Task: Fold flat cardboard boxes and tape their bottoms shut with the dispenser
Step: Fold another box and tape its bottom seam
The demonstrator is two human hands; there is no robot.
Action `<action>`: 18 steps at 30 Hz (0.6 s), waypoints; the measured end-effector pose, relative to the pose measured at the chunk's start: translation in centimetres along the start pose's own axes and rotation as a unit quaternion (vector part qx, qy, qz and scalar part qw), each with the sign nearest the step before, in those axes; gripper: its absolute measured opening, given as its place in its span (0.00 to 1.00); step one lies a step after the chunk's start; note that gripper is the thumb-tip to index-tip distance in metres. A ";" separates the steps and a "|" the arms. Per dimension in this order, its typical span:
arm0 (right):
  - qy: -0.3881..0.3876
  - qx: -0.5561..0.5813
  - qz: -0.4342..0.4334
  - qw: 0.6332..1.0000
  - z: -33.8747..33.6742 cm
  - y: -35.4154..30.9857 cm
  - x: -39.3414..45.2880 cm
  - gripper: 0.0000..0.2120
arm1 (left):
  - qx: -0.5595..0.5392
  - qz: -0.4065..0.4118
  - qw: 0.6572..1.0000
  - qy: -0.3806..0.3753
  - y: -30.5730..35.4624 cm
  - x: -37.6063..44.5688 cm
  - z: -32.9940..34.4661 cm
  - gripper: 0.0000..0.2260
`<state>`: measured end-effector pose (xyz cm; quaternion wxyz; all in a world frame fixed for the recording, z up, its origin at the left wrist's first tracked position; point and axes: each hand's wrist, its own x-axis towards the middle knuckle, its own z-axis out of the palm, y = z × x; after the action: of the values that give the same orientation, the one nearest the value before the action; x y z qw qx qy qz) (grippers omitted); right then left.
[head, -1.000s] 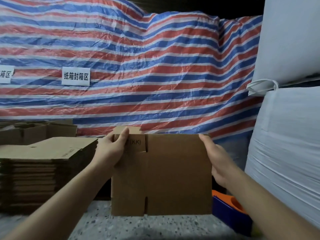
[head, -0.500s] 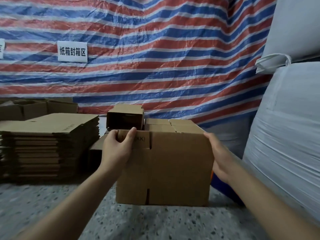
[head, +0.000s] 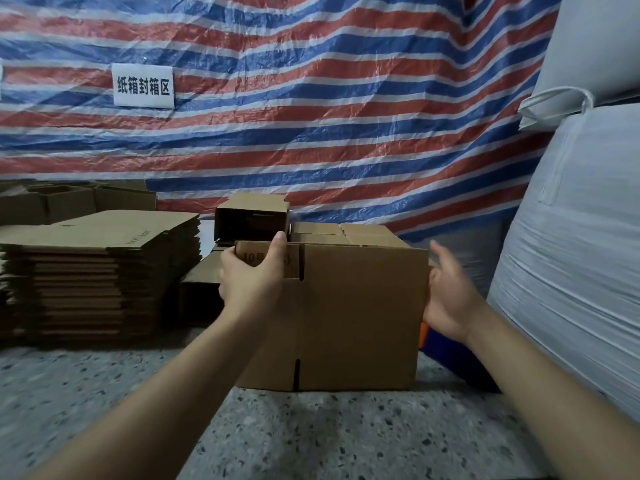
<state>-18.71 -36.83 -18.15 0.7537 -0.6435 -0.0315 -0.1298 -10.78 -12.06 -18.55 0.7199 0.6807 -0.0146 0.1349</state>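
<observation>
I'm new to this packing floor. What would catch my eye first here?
The striped tarp fills the background, with a white sign at upper left. At centre, the left hand grips the cardboard box; the right hand is at its side. Flat boxes are stacked left.

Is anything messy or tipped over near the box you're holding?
One thing: a small opened box behind the held cardboard box lies on its side, its open mouth facing the camera, perched on other boxes. The stack of flat cardboard at left looks neat. Nothing appears spilled or torn.
</observation>
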 end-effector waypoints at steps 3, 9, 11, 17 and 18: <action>-0.006 0.000 0.003 1.000 -0.1 0.1 0.1 0.30 | -0.004 -0.011 1.000 0.004 0.1 0.3 0.1 0.30; -0.022 0.033 0.034 0.999 0.9 0.3 0.0 0.34 | -0.028 -0.017 0.999 -0.018 0.2 0.6 0.3 0.24; -0.004 0.017 0.024 1.000 1.5 -0.1 -0.2 0.34 | -0.038 -0.017 0.999 -0.035 0.5 0.8 0.1 0.26; 0.046 0.014 -0.023 0.999 3.0 -2.2 -0.8 0.37 | -0.074 -0.007 0.981 -0.181 3.5 1.8 -0.8 0.16; 0.050 0.009 -0.026 0.998 3.2 -2.1 -0.8 0.37 | -0.091 -0.017 0.971 -0.219 3.6 1.8 -0.9 0.15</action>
<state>-19.63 -33.81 -15.80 0.7566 -0.6282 -0.0116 -0.1811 -9.97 -10.73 -14.71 0.7603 0.6255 -0.1726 -0.0312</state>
